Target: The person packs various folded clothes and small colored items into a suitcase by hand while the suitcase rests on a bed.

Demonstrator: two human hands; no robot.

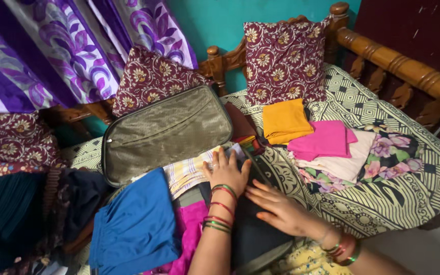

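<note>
An open suitcase with an olive-grey lid [166, 132] lies on the bed. My left hand [226, 170] presses flat on folded clothes inside it, near a checked yellow-white cloth [187, 173]. My right hand [277, 206] rests flat on a dark folded garment [253, 234] at the case's right side. A blue garment [136, 226] and a magenta one [192, 229] lie in the near part of the case. Both wrists wear bangles.
Folded orange [284, 121], pink [324, 140], cream and floral [390, 153] clothes lie on the patterned bedsheet [383, 198] to the right. Maroon floral pillows [284, 61] lean on the wooden headboard [408, 66]. Purple curtains [57, 46] hang at left; dark clothes [11, 219] are piled at lower left.
</note>
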